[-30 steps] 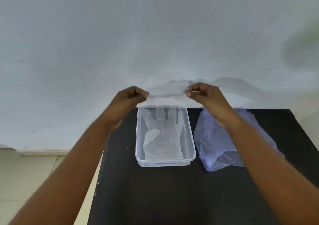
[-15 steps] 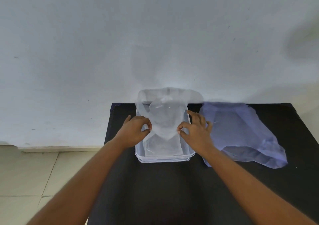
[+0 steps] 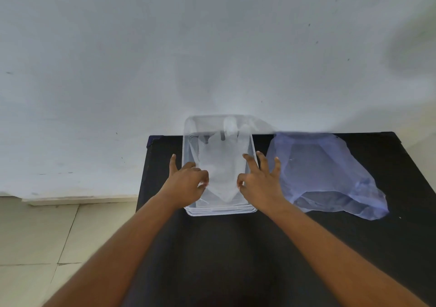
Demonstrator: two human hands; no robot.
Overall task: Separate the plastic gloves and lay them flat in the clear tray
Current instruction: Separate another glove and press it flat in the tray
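Left hand (image 3: 188, 179) and right hand (image 3: 257, 179) each pinch a near edge of the plastic glove (image 3: 220, 167) over the clear tray (image 3: 219, 211); remaining fingers spread.

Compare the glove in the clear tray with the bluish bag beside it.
The glove is whitish, while the bluish bag is tinted. The glove lies inside the clear tray, pinched by both hands; the bag lies crumpled on the black table, untouched. Both are thin, see-through plastic.
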